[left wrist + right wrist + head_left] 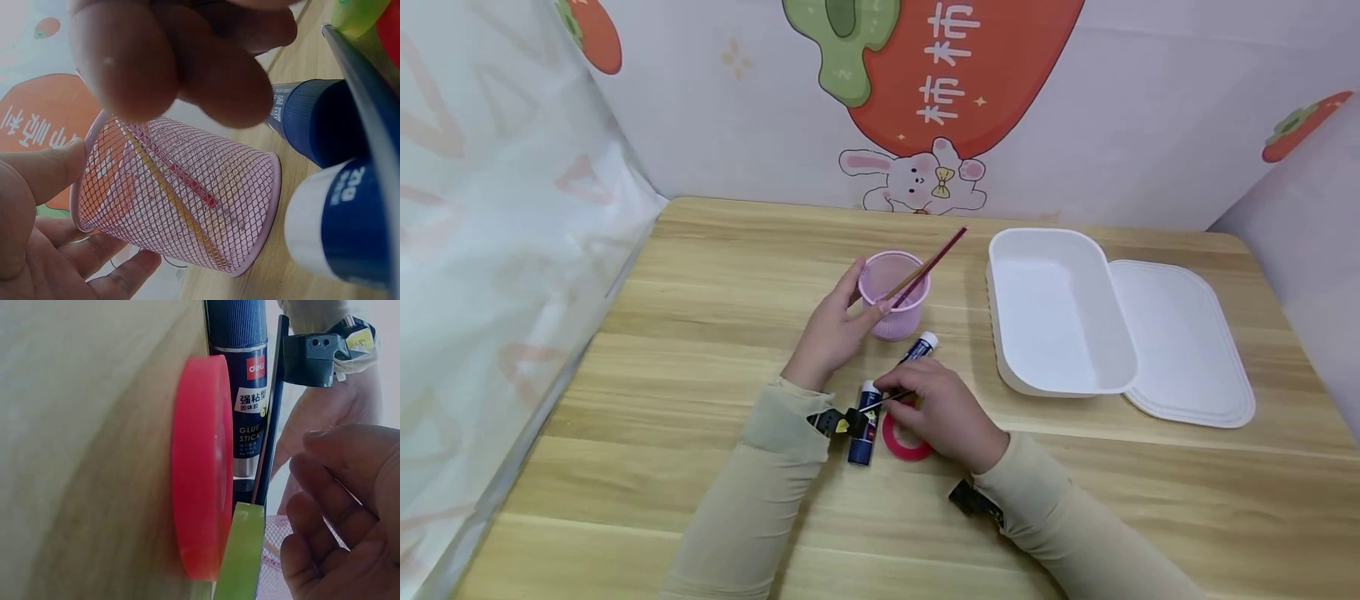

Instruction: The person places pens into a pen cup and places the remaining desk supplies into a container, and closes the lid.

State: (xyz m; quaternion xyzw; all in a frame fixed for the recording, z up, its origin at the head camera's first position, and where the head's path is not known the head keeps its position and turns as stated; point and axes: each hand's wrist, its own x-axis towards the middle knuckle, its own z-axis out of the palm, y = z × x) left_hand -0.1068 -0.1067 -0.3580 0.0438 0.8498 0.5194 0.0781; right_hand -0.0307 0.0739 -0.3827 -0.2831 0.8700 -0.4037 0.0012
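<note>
My left hand (831,333) grips a pink mesh pen cup (181,200), thumb at its rim. In the cup lean a dark-red pencil (943,250) and a yellow pencil (164,181). Curved over the thin dark stick (272,419), my right hand (943,412) overlaps it in the head view; both wrist views show a gap between fingertips and stick. This stick crosses above a blue glue stick (861,450), near a yellow-green block (240,556). Below the right hand lies a red tape roll (197,469). Another glue stick (925,343) lies by the cup.
A white plastic box (1000,325) stands right of the cup, partly over its flat white lid (1198,350). Behind the wooden table (662,467) hangs a printed cloth (715,108). Dark cameras are strapped to both wrists.
</note>
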